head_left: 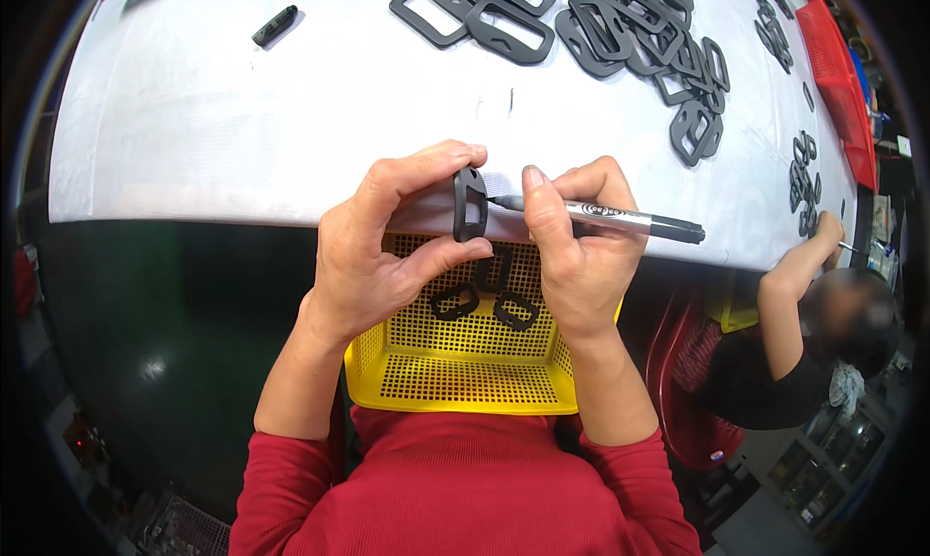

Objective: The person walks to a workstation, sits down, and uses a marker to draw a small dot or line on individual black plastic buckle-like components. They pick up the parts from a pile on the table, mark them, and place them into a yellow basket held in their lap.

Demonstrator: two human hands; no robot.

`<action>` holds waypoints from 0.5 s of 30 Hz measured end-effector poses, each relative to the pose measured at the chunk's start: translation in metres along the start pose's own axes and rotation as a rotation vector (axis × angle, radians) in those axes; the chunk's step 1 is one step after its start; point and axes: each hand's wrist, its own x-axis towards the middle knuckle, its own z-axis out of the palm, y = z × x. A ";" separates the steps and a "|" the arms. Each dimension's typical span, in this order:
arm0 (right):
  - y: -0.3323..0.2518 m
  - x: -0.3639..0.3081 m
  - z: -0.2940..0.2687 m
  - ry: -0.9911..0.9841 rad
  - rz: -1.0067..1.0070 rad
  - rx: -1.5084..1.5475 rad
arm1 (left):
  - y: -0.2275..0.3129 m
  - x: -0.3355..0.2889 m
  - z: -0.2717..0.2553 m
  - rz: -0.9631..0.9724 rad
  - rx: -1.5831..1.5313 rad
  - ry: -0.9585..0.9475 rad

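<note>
Between the thumb and fingers of my left hand (366,234) is a black rectangular frame (471,205), held upright above the table's near edge. My right hand (588,231) grips a grey marker pen (610,215) with a black end. The pen's dark tip points left and meets or nearly meets the frame's right side; contact is hard to tell. Below my hands, a yellow perforated basket (465,397) sits against my lap, and several black frames (515,311) lie inside it.
A heap of black frames (630,28) covers the far middle of the white table (194,130). The black pen cap (275,25) lies at the far left. Red baskets (838,81) line the right edge. A co-worker (775,362) sits at the right, holding a pen near more frames.
</note>
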 end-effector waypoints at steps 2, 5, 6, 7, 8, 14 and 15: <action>0.001 0.000 0.000 -0.001 -0.011 0.002 | 0.000 0.000 0.000 0.001 0.001 -0.001; 0.000 0.000 0.001 0.009 0.004 -0.006 | -0.001 0.000 -0.001 0.013 0.025 -0.008; 0.000 0.000 0.001 0.008 0.004 -0.006 | -0.001 0.000 -0.001 0.013 0.012 -0.007; 0.000 0.000 0.001 0.006 -0.001 -0.008 | -0.001 0.000 -0.001 0.013 0.000 -0.005; 0.001 0.000 0.001 0.005 -0.005 -0.011 | -0.001 0.000 -0.001 0.012 0.000 -0.004; -0.001 -0.001 0.000 0.002 -0.059 -0.090 | -0.002 0.000 -0.001 0.046 0.024 -0.015; 0.001 -0.002 -0.001 0.003 -0.064 -0.089 | -0.002 0.000 0.001 0.041 -0.021 0.002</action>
